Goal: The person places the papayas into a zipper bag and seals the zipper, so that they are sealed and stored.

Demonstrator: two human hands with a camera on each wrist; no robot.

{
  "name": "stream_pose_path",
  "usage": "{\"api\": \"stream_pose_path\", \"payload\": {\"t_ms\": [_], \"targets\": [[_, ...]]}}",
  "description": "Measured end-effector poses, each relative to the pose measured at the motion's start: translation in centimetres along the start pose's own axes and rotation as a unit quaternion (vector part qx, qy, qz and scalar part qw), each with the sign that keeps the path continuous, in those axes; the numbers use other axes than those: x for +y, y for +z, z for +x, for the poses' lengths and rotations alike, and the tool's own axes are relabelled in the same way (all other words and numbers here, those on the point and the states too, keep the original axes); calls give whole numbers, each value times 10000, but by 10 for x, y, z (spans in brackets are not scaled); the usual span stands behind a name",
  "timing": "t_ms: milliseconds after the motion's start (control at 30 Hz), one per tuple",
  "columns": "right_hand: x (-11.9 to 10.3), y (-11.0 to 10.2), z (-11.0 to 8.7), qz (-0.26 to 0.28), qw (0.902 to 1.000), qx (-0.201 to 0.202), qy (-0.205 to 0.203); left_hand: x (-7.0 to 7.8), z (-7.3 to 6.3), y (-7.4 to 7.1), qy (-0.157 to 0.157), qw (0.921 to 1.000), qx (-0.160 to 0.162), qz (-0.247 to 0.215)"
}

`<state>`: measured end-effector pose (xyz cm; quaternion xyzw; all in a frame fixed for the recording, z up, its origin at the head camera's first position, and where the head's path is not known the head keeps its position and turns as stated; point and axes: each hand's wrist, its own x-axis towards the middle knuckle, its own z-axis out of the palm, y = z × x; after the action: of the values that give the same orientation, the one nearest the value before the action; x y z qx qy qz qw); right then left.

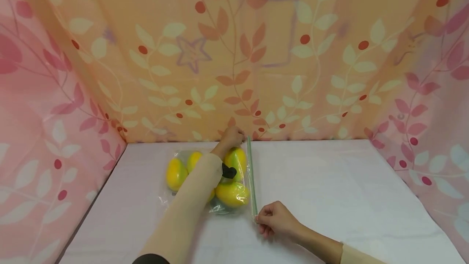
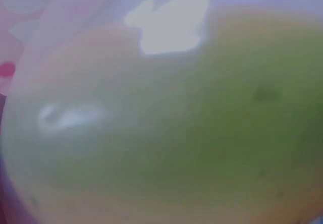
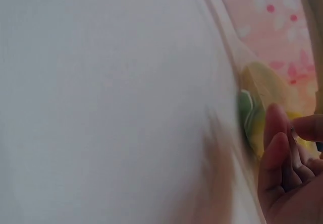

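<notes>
A clear zip bag [image 1: 220, 208] lies on the white surface with several yellow-green mangoes [image 1: 232, 194] inside. Its green zip strip [image 1: 250, 174] runs along the right side, from far to near. At the far end of the strip my left hand [image 1: 231, 137] has curled fingers on the bag's corner. The near end is pinched between thumb and fingers of my right hand [image 1: 276, 219]. One mango [image 2: 252, 118] fills the left wrist view, glare across it. My right hand [image 3: 292, 178] shows at the right wrist view's edge. The left forearm covers part of the bag.
The white tabletop [image 1: 329, 182] stretches to the right of the bag. A patterned orange curtain [image 1: 234, 52] stands behind it, with pink patterned cloth [image 1: 40, 113] on the left and more pink cloth [image 1: 432, 105] on the right.
</notes>
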<state>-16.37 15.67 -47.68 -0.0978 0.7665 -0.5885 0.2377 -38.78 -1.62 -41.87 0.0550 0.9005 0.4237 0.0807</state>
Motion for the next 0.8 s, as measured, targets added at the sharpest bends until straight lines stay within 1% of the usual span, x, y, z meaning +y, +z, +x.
{"api": "stream_pose_path", "payload": {"t_ms": [100,133,167,333,400,467,533,633,700,800], "targets": [[1,-2,-6,-7,10000,-32,35,1,1,3,29,9999,-149,-9],[0,-4,-6,-20,10000,-9,33,2,1,3,80,9999,-150,-24],[-1,-7,-6,-55,10000,14,34,3,2,3,64,9998,-145,-110],[-9,-21,-2,-299,9995,36,-27,5,4,-1,128,9994,117,-305],[-10,-23,-2,-394,9992,-8,-33,6,3,-1,120,9992,120,-369],[-8,-23,-1,-423,9991,-54,-13,6,2,-1,25,9988,49,-489],[-5,-23,-1,-398,9991,-139,28,6,1,0,-167,9979,-80,-627],[-1,-23,0,-291,9991,-298,110,7,-1,2,-371,9962,-259,-742],[2,-24,2,-250,9988,-390,161,7,-2,4,-374,9959,-292,-774],[3,-28,5,-322,9981,-487,188,5,-4,7,-281,9952,-241,-908]]}}
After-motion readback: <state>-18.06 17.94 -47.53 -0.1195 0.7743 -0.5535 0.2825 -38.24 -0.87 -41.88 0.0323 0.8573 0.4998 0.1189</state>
